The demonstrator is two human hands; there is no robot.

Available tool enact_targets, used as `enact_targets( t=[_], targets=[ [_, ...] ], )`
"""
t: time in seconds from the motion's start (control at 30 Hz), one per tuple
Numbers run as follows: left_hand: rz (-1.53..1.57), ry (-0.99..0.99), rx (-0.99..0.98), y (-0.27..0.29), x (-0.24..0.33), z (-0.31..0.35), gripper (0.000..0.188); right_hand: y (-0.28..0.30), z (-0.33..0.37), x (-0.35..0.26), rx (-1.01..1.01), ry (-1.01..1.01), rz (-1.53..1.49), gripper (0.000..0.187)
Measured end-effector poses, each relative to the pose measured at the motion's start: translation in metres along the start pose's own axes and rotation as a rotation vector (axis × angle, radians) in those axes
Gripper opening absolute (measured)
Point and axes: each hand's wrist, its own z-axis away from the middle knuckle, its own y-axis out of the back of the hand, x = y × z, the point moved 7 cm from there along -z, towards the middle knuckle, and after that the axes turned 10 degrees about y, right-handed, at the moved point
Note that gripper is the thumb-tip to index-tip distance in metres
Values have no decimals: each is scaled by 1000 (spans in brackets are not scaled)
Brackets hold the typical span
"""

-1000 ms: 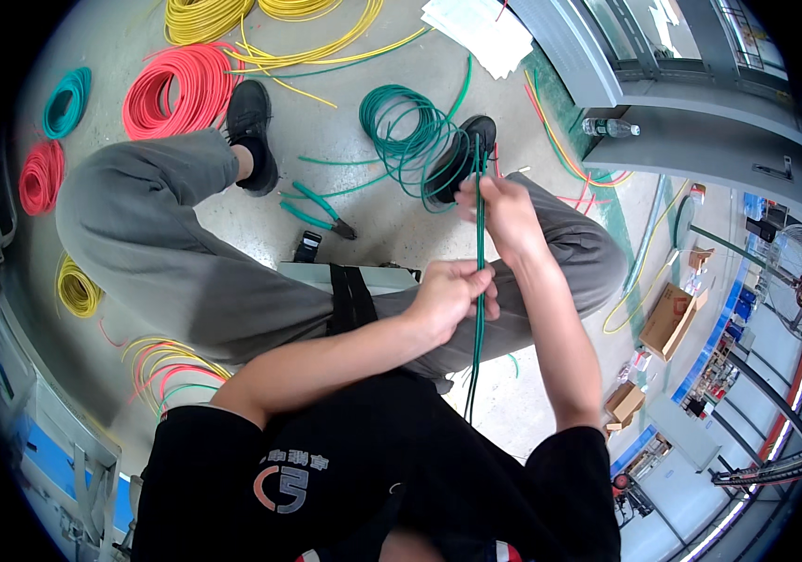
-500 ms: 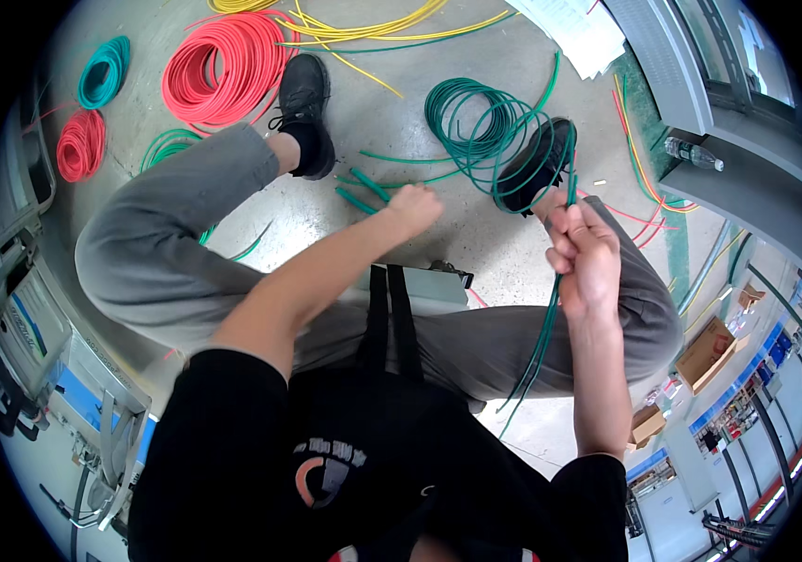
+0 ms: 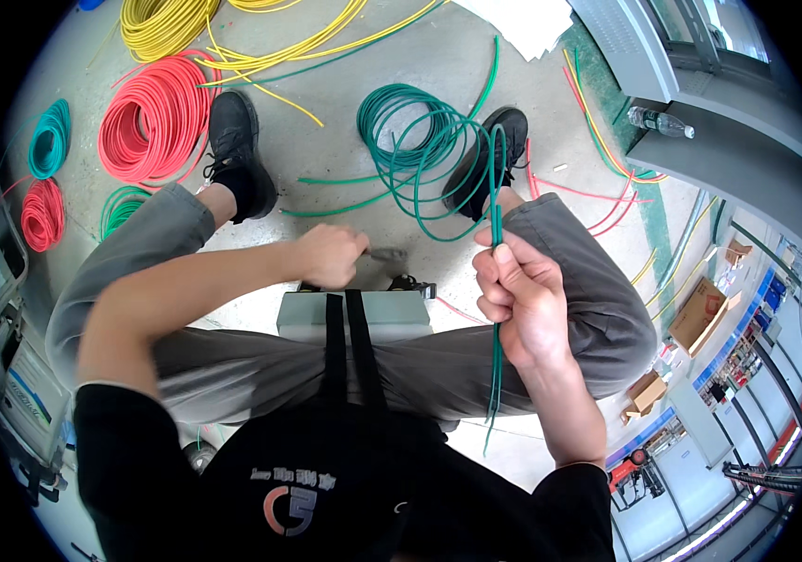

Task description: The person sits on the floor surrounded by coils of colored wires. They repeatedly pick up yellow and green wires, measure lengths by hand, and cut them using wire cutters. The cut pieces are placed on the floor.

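Observation:
My right hand [image 3: 526,290] is closed on a bundle of thin green wires [image 3: 497,351], held upright over my right leg. The bundle bends into a narrow loop above my fingers, and its loose ends hang below. My left hand [image 3: 331,256] is closed around what look like pliers, above the front of a grey-green box. Only their blurred grey metal head [image 3: 387,254] sticks out on the right; their handles are hidden in my fist. Beyond my hands a loose coil of green wire [image 3: 404,117] lies on the floor, beside my right shoe.
At the far left lie a big red wire coil [image 3: 125,126], a yellow coil [image 3: 162,28] and smaller green and red coils. The grey-green box [image 3: 293,317], with black straps, sits between my legs. A plastic bottle [image 3: 660,122] lies on a grey ledge at right; cardboard boxes [image 3: 698,314] stand behind.
My left hand has moved left and nearer to me; green handles that stuck out beside it are now hidden, and a grey head shows instead. My right hand, with the wires, has shifted left and lower.

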Motion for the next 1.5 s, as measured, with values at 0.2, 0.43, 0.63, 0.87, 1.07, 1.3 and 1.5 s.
enact_targets(
  t=[0.2, 0.43, 0.63, 0.87, 1.07, 1.3, 1.5],
  targets=[
    [683, 17, -242, 99, 71, 48, 31, -1, 15, -1, -38, -42, -5, 26],
    [736, -55, -344, 149, 96, 48, 70, 0, 24, 11, -63, -78, 82, 26],
    [677, -47, -312, 149, 98, 52, 46, -4, 21, 13, -61, -58, 130, 24],
    [586, -26, 28, 127, 88, 52, 33, -1, 19, 35, -88, -62, 189, 24],
    [-137, 265, -110, -11, 4, -35, 40, 9, 75, -136, -25, 323, -162, 19],
    [-253, 336, -112, -44, -45, -59, 42, -46, 260, -402, -582, 1255, -336, 17],
    [1287, -147, 470, 135, 46, -27, 21, -63, 271, -421, -579, 1390, -467, 13]
  ],
)
